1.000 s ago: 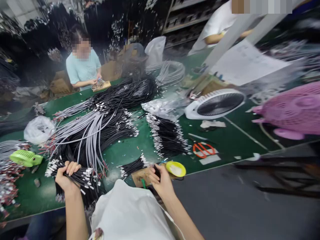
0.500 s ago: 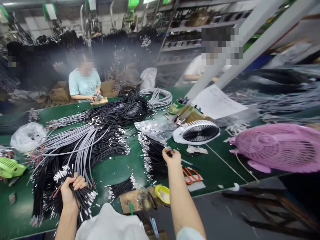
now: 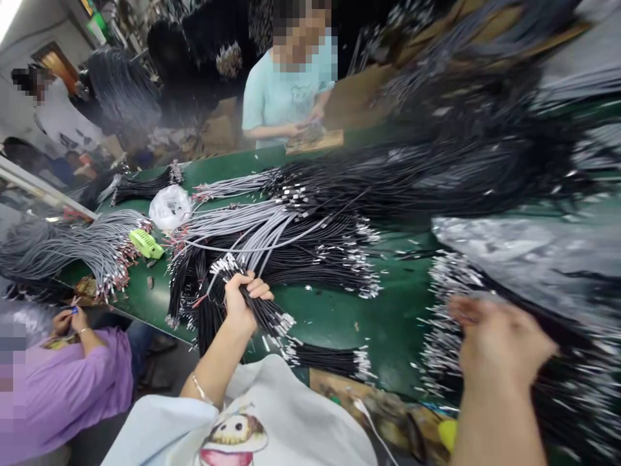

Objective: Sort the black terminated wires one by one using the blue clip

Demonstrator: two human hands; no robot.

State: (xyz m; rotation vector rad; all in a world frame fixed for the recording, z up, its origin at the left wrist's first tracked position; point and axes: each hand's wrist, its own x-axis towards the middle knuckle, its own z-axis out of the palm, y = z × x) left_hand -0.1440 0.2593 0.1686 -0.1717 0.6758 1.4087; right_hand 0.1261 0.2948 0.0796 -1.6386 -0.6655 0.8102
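Observation:
My left hand (image 3: 246, 301) is wrapped round a bundle of short black cables (image 3: 268, 315) with white and silver ends sticking out on both sides. Under and behind that fist lie black cables and a fan of grey cables (image 3: 264, 226) with reddish wire ends. At the right, my right hand (image 3: 499, 333) is over a wide pile of black cables (image 3: 563, 395) with silver tips. Motion smears its fingers, so what they hold, if anything, does not show. Between my hands, near the table's front edge, lies a small bunch of black cables (image 3: 330, 358).
A green table (image 3: 392, 323) stretches before me. A clear plastic bag (image 3: 514, 246) lies at the right, a wooden board (image 3: 339, 383) with a tool in front. A lime-green fan (image 3: 146, 243) stands left. Co-workers sit across (image 3: 291, 97) and at lower left (image 3: 72, 388).
The view has swung left, bringing a co-worker in purple into sight and taking the white and pink fans out. My left hand still grips the cable bundle; my right hand stays over the right-hand pile.

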